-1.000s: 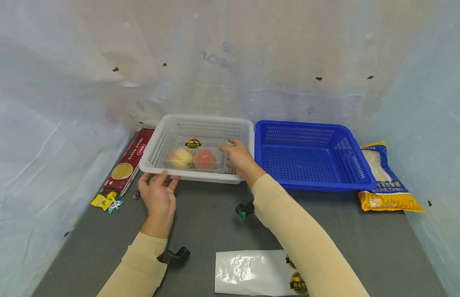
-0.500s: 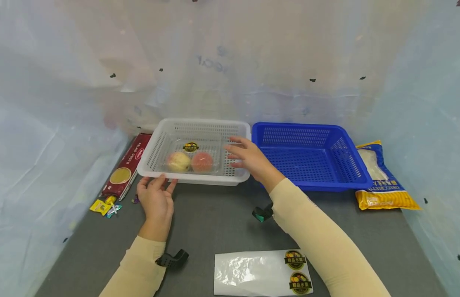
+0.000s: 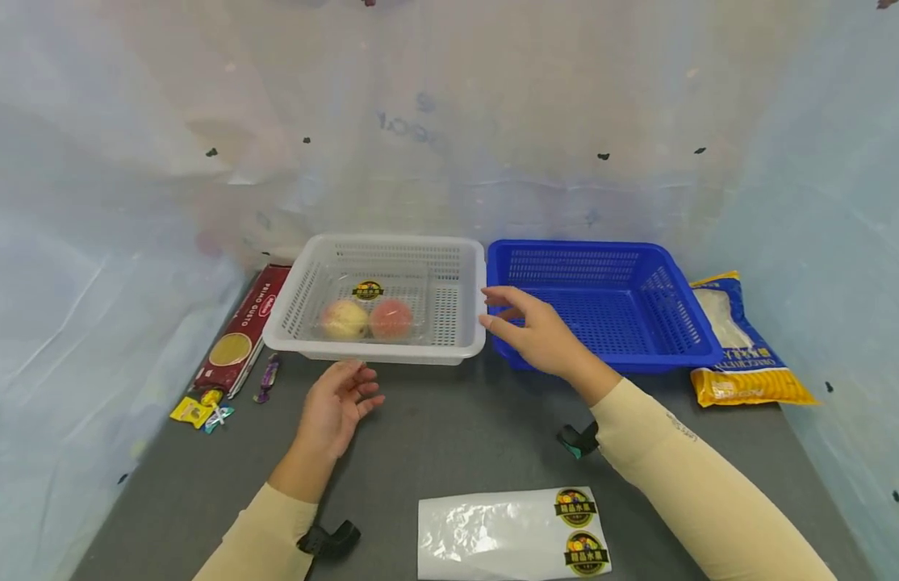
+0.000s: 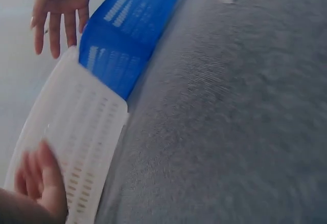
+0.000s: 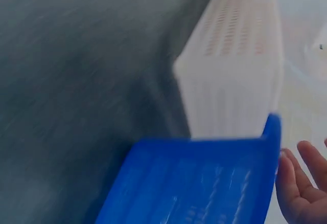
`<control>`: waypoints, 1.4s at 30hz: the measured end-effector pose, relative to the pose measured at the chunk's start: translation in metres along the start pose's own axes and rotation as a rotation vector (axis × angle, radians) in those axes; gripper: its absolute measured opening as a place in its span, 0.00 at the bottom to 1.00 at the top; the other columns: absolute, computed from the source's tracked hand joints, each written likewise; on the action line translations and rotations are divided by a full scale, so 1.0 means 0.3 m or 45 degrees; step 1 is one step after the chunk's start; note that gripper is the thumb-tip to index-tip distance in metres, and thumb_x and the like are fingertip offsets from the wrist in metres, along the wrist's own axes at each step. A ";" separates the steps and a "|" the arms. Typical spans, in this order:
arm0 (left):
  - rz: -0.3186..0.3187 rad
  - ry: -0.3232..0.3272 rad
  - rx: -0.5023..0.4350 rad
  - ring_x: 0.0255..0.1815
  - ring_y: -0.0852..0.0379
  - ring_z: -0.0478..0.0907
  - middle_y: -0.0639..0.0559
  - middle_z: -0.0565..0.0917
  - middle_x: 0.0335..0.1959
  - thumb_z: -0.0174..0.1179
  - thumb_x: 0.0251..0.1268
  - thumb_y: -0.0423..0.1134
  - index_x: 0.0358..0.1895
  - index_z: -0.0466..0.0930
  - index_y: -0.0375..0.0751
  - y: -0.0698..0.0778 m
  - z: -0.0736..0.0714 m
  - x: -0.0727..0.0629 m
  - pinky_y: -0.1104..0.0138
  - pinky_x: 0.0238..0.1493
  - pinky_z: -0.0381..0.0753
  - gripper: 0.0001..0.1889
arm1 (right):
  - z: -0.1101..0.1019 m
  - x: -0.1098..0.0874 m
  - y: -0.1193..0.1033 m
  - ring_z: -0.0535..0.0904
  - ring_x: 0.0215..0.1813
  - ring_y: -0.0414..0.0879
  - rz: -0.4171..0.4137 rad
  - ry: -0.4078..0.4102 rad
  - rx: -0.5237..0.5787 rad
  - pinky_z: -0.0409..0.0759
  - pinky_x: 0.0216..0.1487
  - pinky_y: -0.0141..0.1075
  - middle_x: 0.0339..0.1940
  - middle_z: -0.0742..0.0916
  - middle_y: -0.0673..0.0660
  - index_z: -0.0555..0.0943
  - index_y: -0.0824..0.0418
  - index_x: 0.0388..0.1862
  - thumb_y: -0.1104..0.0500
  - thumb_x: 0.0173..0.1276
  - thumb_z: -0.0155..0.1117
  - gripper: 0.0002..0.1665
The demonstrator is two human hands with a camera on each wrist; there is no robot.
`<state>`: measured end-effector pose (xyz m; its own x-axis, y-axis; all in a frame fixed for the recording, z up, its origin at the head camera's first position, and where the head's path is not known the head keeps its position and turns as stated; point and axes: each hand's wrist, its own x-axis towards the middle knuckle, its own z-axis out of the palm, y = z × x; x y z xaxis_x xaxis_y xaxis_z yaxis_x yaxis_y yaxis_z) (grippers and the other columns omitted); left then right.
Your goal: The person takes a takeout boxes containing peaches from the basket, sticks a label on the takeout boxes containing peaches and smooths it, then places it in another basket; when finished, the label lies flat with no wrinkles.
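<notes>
In the head view a white basket holds a clear plastic box with a black and gold label. Two round fruits, one yellowish and one red, show through the box. My left hand hovers just in front of the white basket's front rim, fingers loosely bent and holding nothing. Over the left edge of the blue basket, beside the white one, my right hand has its fingers spread and relaxed, with nothing in them.
A red pasta packet and several wrapped candies lie at left. At right is a blue and yellow pasta bag. A white sheet with two round stickers lies at the front of the grey table.
My right hand has moved out of the white basket, rightward to the blue basket's edge. My left hand has come off the white basket's front rim, back and slightly right.
</notes>
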<state>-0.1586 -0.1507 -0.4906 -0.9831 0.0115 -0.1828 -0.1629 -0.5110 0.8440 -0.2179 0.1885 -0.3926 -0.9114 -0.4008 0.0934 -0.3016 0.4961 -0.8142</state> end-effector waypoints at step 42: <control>0.556 -0.635 2.456 0.85 0.37 0.13 0.47 0.30 0.91 0.51 0.59 0.90 0.90 0.51 0.65 0.432 0.215 -0.039 0.27 0.67 0.09 0.59 | -0.339 -0.322 -0.051 0.28 0.86 0.72 0.049 -0.158 -1.250 0.45 0.68 0.86 0.92 0.49 0.60 0.51 0.33 0.92 0.12 0.67 0.53 0.61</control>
<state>-0.1736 -0.1616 -0.3467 -0.8515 0.5240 -0.0185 0.5132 0.8402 0.1753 -0.1536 0.2980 -0.3311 -0.9067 -0.4207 -0.0294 -0.4214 0.9065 0.0264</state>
